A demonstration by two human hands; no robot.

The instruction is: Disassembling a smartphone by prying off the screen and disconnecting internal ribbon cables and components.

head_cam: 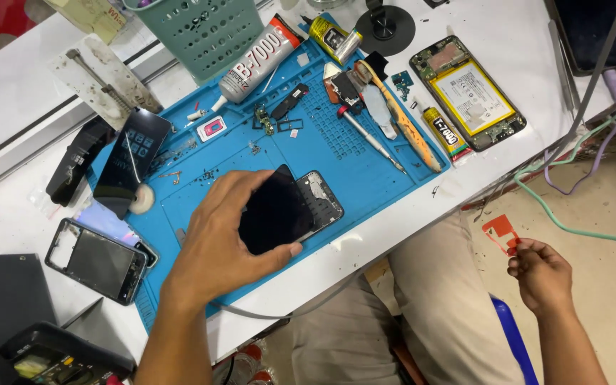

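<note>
Head view: a blue silicone work mat (365, 167) lies on a white bench (507, 43), seen from above.
Glue tube, large: white squeeze tube with red lettering and a clear nozzle (257, 60), lying at the mat's far edge, nozzle toward the near left.
Glue tubes, small: two yellow-and-black tubes, one by the mat's far corner (333, 37), one off the mat's right edge (446, 133) beside the open phone with a yellow battery label (469, 91).
Basket: pale green perforated plastic basket (204, 32), behind the large tube.
Left hand (219, 242): fingers spread in a wide grip, thumb at the near edge, clamped over the black rectangular phone screen panel (276, 214).
Screen panel, place: near the middle of the mat, toward its near edge, lying over a dark phone frame (322, 199) that shows at its right.
Screen panel, axis: long axis runs from near left to far right, glass face up.
Right hand (540, 274): off the bench over the lap, fingertips pinched together on a small red film tab (502, 234).
Left of mat: an empty grey phone housing (98, 260) and a dark glass panel (130, 160).
</note>
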